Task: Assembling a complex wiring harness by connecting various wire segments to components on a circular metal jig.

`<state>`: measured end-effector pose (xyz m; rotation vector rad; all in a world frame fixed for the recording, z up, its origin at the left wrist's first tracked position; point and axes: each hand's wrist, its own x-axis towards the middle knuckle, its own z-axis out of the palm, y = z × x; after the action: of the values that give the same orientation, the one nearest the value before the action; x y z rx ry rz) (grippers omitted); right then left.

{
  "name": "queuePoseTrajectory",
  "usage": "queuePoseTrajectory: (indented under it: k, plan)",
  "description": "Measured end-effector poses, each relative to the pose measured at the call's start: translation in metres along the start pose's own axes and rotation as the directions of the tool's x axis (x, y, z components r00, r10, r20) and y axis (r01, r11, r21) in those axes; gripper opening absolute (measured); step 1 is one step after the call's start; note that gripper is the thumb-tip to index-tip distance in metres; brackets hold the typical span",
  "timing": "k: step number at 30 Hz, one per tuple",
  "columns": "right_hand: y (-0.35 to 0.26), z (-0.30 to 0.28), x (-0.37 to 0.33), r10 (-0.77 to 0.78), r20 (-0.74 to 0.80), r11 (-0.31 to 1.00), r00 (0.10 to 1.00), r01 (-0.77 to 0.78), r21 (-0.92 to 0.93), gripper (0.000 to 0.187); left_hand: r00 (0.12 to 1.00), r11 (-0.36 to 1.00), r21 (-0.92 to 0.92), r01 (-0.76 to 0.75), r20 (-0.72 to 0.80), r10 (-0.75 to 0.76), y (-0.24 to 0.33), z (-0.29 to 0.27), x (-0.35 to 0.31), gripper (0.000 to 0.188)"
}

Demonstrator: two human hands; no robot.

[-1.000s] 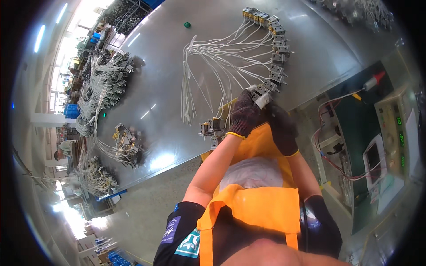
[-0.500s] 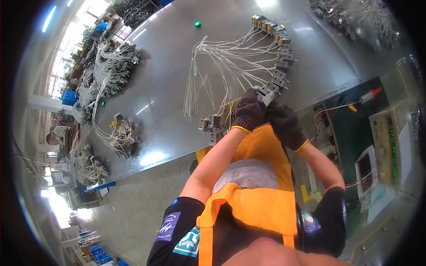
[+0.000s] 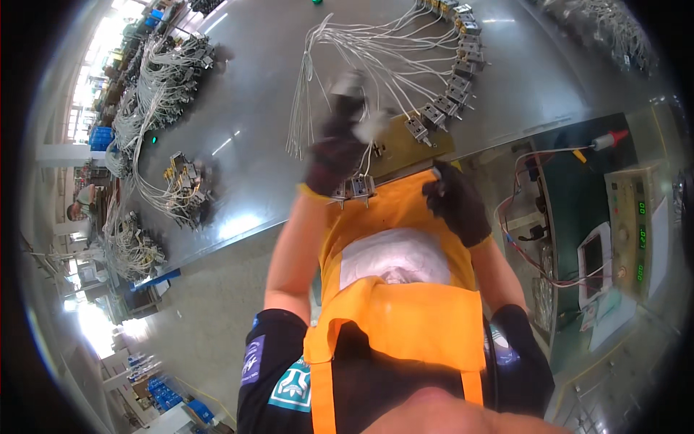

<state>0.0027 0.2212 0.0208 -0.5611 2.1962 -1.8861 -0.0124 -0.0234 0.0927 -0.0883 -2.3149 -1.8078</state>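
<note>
Fingers of my right hand [image 3: 459, 206] curl above my apron [image 3: 394, 325]; my left hand [image 3: 338, 148] blurs by the wires [image 3: 325, 32] — can't tell if either grips anything. Beyond, metal blocks [image 3: 434, 116] arc across the table [image 3: 253, 101] — apparently spread against tangles.

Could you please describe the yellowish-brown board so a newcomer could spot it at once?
Find the big grey table, then its near edge by the orange apron. There lies the board: flat and yellowish-brown, unlike the grey metal blocks near it.
</note>
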Motion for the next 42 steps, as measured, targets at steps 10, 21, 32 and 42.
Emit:
queuePoseTrajectory:
  k: [10,21,32,42]
  plan:
    - [-0.029,0.093,0.000,0.103,0.775,0.989,0.624,0.017,-0.145,0.026,0.961,0.864,0.458,0.207,0.068,-0.267,-0.043,-0.045,-0.053,0.060]
    - [-0.014,0.117,0.016,-0.413,0.441,0.887,0.797,0.462,-0.004,0.030,0.970,0.971,0.079,0.226,0.075,-0.232,-0.044,-0.093,-0.089,0.044]
    - [-0.006,0.023,0.000,0.172,0.721,0.979,0.672,-0.036,-0.200,0.025,0.967,0.689,0.716,-0.118,0.241,-0.085,-0.021,-0.051,-0.077,0.053]
    - [-0.030,0.084,0.006,0.093,0.265,0.893,0.960,-0.199,0.405,0.023,0.924,0.663,0.689,-0.292,0.383,0.008,0.000,-0.047,-0.073,0.067]
